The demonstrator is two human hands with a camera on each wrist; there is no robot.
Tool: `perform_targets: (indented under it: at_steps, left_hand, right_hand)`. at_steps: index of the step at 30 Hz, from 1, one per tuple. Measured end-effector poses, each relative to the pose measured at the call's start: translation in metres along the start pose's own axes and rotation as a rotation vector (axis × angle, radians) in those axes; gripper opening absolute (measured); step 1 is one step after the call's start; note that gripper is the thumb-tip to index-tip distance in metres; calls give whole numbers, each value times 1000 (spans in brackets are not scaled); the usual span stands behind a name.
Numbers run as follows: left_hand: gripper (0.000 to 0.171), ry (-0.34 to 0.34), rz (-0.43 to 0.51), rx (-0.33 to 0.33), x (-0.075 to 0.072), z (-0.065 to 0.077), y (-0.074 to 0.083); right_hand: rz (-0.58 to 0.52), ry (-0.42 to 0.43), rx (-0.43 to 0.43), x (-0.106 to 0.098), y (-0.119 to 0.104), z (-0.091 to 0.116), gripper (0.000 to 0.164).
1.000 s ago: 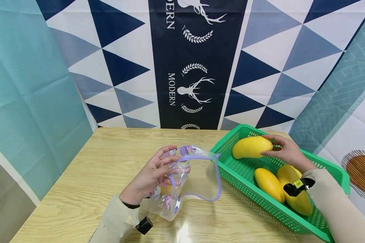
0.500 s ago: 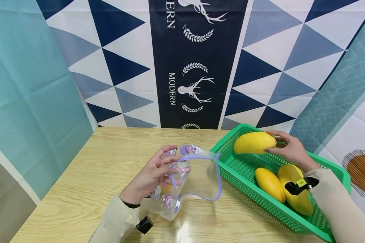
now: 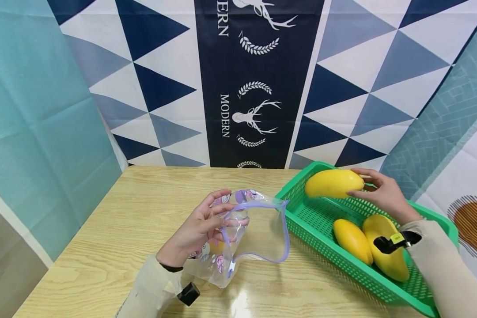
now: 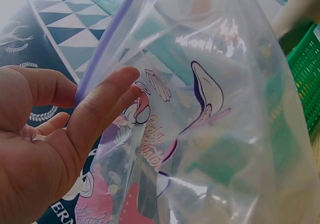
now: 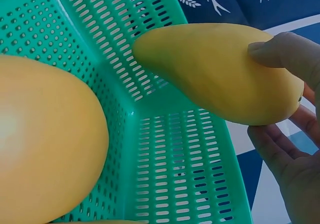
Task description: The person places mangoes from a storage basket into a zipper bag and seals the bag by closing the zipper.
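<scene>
A clear zip bag (image 3: 258,256) with a purple rim and pink-purple cartoon prints stands with its mouth gaping toward the right. My left hand (image 3: 206,225) pinches its rim; in the left wrist view the thumb and fingers (image 4: 105,94) lie along the purple strip. A yellowish patch shows low through the bag's wall. At the far end of the green basket (image 3: 314,221), my right hand (image 3: 383,194) grips a yellow mango (image 3: 334,183) by its blunt end. The right wrist view shows this mango (image 5: 215,74) lifted above the basket's slotted walls.
Two more mangoes (image 3: 353,242) (image 3: 387,254) lie side by side in the basket's near half. The basket stands at an angle on the right of the wooden table (image 3: 135,216). A patterned cloth (image 3: 250,132) hangs behind the table.
My right hand has raised the mango slightly, moving a little up and to the right. The left hand and the bag have stayed in place.
</scene>
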State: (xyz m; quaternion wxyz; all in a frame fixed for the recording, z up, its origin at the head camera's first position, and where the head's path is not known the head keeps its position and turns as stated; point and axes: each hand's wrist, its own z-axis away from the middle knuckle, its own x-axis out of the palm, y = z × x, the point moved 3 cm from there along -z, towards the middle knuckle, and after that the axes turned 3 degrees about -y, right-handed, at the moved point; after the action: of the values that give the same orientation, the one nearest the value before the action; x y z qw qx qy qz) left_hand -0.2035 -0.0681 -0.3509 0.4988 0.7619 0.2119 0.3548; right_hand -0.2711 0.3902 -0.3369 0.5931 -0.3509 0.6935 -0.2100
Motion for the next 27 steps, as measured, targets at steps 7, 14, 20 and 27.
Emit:
perform_targets:
  at_steps: [7, 14, 20, 27]
  left_hand:
    - [60, 13, -5, -7, 0, 0, 0]
    - [60, 17, -11, -9, 0, 0, 0]
    - [60, 22, -17, -13, 1, 0, 0]
    - [59, 13, -6, -5, 1, 0, 0]
  right_hand:
    - [-68, 11, 7, -5, -2, 2, 68]
    - [-128, 22, 5, -7, -9, 5, 66]
    - [-147, 23, 12, -6, -19, 6, 67]
    - [-209, 25, 11, -5, -27, 9, 66]
